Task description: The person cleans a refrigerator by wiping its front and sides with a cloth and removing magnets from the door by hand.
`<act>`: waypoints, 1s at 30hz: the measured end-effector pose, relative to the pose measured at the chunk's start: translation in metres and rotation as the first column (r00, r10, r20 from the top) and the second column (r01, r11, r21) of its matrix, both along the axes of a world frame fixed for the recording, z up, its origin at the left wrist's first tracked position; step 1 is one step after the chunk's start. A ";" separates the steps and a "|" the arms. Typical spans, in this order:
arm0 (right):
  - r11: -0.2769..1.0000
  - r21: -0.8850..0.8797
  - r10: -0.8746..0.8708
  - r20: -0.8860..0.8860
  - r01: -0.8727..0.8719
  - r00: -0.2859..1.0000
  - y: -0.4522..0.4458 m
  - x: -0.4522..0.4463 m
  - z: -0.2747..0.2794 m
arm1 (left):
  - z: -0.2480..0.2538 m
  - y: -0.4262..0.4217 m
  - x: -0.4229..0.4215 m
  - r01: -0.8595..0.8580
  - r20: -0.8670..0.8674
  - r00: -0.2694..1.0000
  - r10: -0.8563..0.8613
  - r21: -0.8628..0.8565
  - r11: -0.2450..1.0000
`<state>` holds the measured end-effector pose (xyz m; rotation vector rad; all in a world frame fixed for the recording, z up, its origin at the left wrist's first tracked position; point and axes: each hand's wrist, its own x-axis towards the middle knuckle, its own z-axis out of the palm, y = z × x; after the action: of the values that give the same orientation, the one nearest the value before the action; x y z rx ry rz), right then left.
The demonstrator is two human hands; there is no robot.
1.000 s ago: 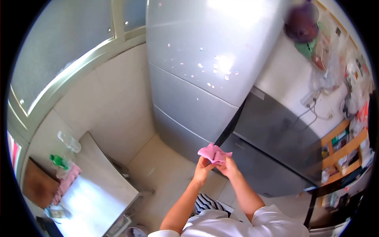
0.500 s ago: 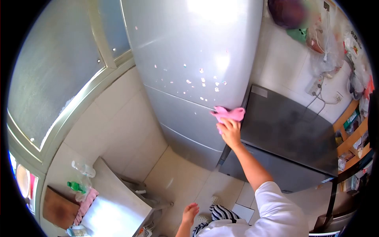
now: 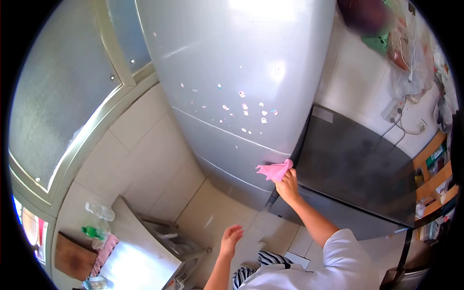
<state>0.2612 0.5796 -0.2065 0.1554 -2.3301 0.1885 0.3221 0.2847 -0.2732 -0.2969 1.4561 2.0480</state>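
Cloth (image 3: 274, 170), pink, one: is trailing leftward from the nearer right hand (image 3: 288, 186), which is grasping it by the fridge (image 3: 227, 58) front's right edge, long axis running crosswise; left hand (image 3: 232, 238), farther off, is hovering loosely open, empty.

The fridge (image 3: 232, 58) is showing smooth, glossy silvery metal, its surface dotted with pale, rough-looking flecks. The low cabinet (image 3: 355, 164) is wearing a dark, smooth, reflective top. The pink cloth (image 3: 275, 170) is looking soft and matt. The counter (image 3: 137, 241) is gleaming smooth; the brown board (image 3: 73, 256) is appearing matt.
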 end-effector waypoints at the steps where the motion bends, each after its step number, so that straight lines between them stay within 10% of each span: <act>1: 1.000 0.000 -0.002 0.000 0.002 1.000 -0.001 0.000 0.001 | 0.009 0.014 -0.011 0.036 -0.036 0.999 -0.036 0.005 0.999; 6: 0.977 0.186 -0.160 0.297 0.108 0.941 0.000 0.003 -0.102 | 0.034 0.062 -0.033 0.153 -0.140 0.980 -0.142 0.070 0.986; 8: 0.952 -0.272 -0.004 0.455 0.143 0.890 -0.004 0.019 -0.128 | 0.033 0.066 -0.034 0.224 -0.152 0.966 -0.211 0.075 0.972; 12: 0.850 -0.501 0.190 0.583 0.165 0.790 -0.022 0.039 -0.096 | 0.025 0.044 -0.043 0.298 -0.127 0.948 -0.293 0.018 0.954; 15: 0.322 -0.922 0.482 0.354 0.213 0.802 -0.048 0.038 -0.053 | 0.006 0.027 -0.058 0.316 -0.196 0.926 -0.322 -0.061 0.947; 16: 0.322 -0.922 0.471 0.354 0.217 0.808 -0.057 0.040 -0.043 | 0.010 0.022 -0.062 0.283 -0.259 0.918 -0.301 -0.106 0.953; 18: -0.366 -0.896 0.523 0.026 0.251 0.852 -0.078 0.049 -0.026 | 0.022 0.011 -0.070 0.335 -0.242 0.913 -0.329 -0.018 0.942; 19: -0.495 -0.848 0.512 -0.108 0.189 0.852 -0.087 0.052 -0.021 | 0.031 0.006 -0.073 0.371 -0.226 0.910 -0.348 0.068 0.926; 26: -0.802 -0.593 0.251 -0.443 -0.071 0.861 -0.127 0.069 -0.006 | 0.068 -0.005 -0.091 0.522 -0.066 0.845 -0.530 0.311 0.794; 30: -0.776 -0.629 0.185 -0.278 -0.033 0.942 -0.128 0.070 -0.051 | 0.051 0.002 -0.081 0.731 -0.370 0.620 -0.692 -0.047 0.681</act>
<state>0.3315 0.4513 -0.2578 -0.5579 -0.6982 2.7259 0.2413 0.2864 -0.2218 0.6667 1.3417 1.5220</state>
